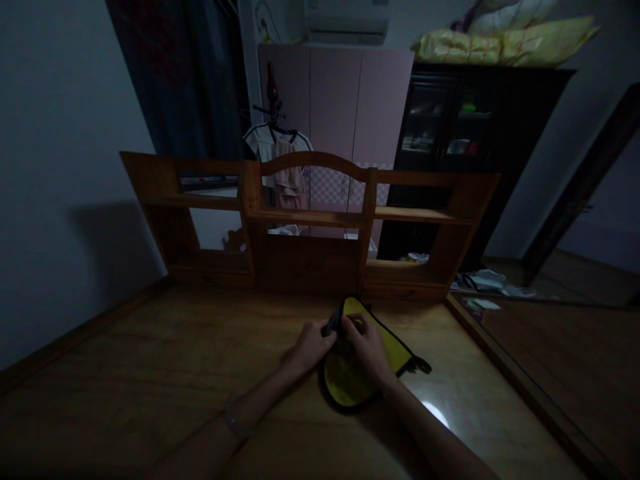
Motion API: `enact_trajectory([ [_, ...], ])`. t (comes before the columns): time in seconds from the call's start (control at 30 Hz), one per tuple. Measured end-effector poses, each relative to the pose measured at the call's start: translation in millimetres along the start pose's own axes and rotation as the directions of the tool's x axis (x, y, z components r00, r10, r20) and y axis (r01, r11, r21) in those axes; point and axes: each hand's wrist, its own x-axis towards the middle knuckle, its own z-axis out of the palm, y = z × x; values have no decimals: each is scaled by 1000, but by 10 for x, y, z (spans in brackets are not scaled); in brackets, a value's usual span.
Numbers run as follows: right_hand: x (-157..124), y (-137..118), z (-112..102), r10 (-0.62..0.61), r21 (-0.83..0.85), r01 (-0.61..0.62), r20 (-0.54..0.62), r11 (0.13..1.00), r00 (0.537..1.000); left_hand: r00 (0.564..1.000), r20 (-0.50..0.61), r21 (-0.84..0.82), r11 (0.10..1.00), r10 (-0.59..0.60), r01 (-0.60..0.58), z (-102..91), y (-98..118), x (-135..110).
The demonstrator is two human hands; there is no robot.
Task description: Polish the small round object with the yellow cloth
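A yellow cloth item with black trim lies on the wooden surface in front of me, a black strap end sticking out at its right. My left hand pinches the item's dark upper edge from the left, fingers closed. My right hand rests on top of the item, its fingers curled onto the same upper part. Both hands meet near the top of the item. A thin bracelet sits on my left wrist.
A low wooden headboard-like shelf frame stands just beyond the hands. Behind it are clothes on a hanger, a pink wardrobe and a dark glass cabinet with yellow bedding on top. The room is dim.
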Motion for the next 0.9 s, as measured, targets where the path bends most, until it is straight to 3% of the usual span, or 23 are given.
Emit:
enact_trajectory([
  [0.3,-62,-70,10,-46,-18,47,37,999,998,995,-16,-26,994,-102,102,-61,42,13],
  [0.6,-27,-31,-6,-41,-25,42,22,999,999,1000,-8,-64,998,-16,15,-9,-16,18],
  [0.77,-20,27,15,-30,-27,31,27,999,999,997,49,-218,974,-59,69,-21,-52,41],
  [0.9,-20,39,18,-20,-35,21,27,999,999,986,47,-225,960,-159,166,-23,-50,36],
])
